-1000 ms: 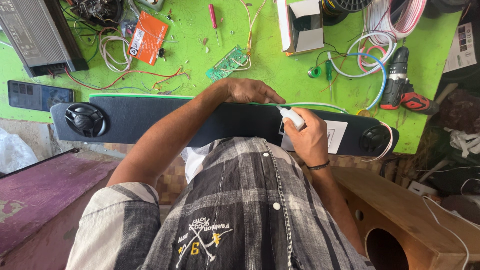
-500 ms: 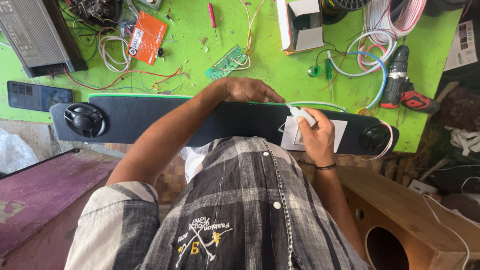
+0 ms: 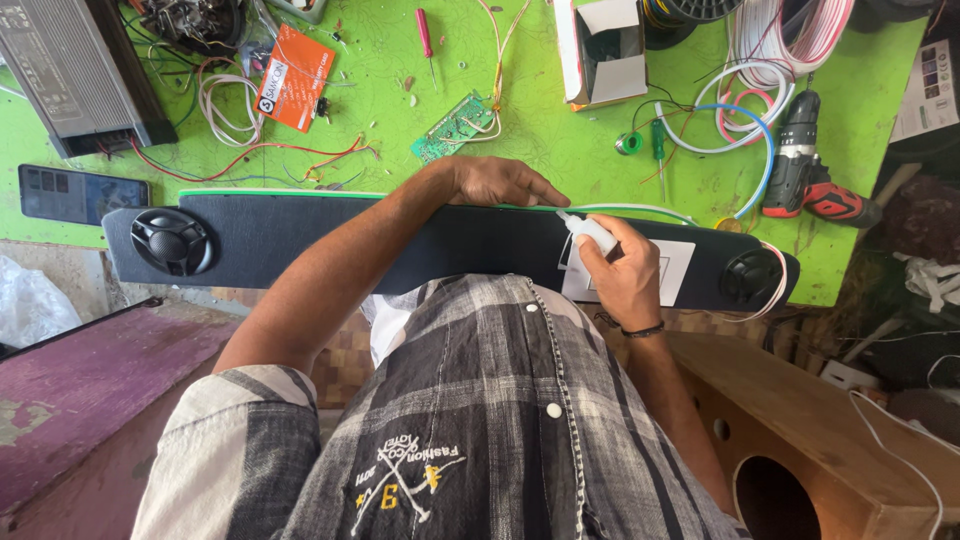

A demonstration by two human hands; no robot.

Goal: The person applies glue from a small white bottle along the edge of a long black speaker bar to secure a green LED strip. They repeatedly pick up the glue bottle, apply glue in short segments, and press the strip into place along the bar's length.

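Shirt [image 3: 480,420]: grey-and-black plaid, nearest the camera, filling the lower middle of the view.
Wooden box [image 3: 800,420]: lower right, beside the right forearm; round hole cut in its face.
Purple surface [image 3: 80,390]: lower left, worn paint, below the table edge.
Right hand [image 3: 622,272]: fingers closed around a small white bottle [image 3: 590,232]; nozzle aimed up-left at the far edge of the panel.
Left hand [image 3: 500,182]: laid flat, fingers together and extended, pressing on the far edge of the panel, fingertips just beside the bottle nozzle.
Speaker panel [image 3: 300,235]: long, dark, fabric-faced; lying across the near edge of the table, under both hands.
Round speaker [image 3: 172,238]: set in the left end of the panel; second round unit [image 3: 752,276] at the right end.
White label [image 3: 670,272]: on the panel, partly covered by the right hand.
White strip [image 3: 640,209]: thin, running along the far panel edge, right of the left fingertips.
Green table [image 3: 540,130]: beyond the panel, cluttered.
Circuit board [image 3: 455,127]: small, green, just beyond the left hand.
Cordless drill [image 3: 805,170]: far right, black and red, lying on its side.
Orange card [image 3: 293,78]: far left of centre, among loose wires.
Open white carton [image 3: 600,50]: far edge, centre right.
Black metal case [image 3: 70,75]: far left corner.
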